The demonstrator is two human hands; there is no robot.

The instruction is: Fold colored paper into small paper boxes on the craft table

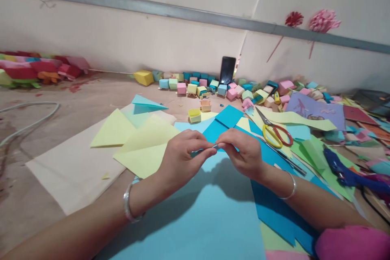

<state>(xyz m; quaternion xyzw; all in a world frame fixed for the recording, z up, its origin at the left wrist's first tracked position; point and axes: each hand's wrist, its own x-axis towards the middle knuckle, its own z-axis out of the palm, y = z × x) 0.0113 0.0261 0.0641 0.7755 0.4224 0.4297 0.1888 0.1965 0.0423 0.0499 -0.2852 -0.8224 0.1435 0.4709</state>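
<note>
My left hand (179,158) and my right hand (243,152) meet at the middle of the view, fingertips pinched together on a small light blue paper piece (213,146). Most of that piece is hidden by my fingers. Both hands hover over a large light blue sheet (201,219) and darker blue sheets (274,207). Each wrist wears a silver bangle. Folded pale yellow sheets (143,146) lie just left of my left hand.
Red-and-yellow scissors (274,132) lie right of my hands, with a blue glue gun (347,174) farther right. Several small coloured paper boxes (195,85) line the wall around a propped black phone (227,70). A small yellow box (194,115) sits ahead. A grey cable (27,122) curves at left.
</note>
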